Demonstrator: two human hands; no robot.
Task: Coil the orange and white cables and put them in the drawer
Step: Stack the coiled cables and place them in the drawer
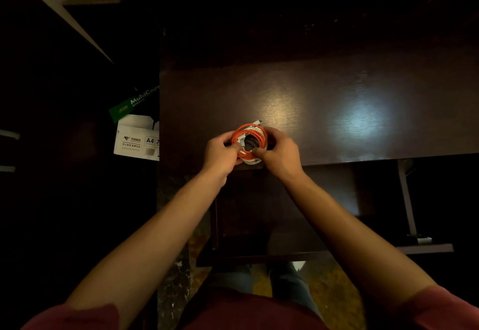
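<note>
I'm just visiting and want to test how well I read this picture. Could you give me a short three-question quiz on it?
1. True or false: the orange cable and the white cable are wound together into one coil.
2. What grips the coil? A) the left hand alone B) the right hand alone C) both hands
3. Fill in: the coil is held over the near edge of the dark wooden ___, above the open drawer.

Key: 1 true; 2 C; 3 desk.
</note>
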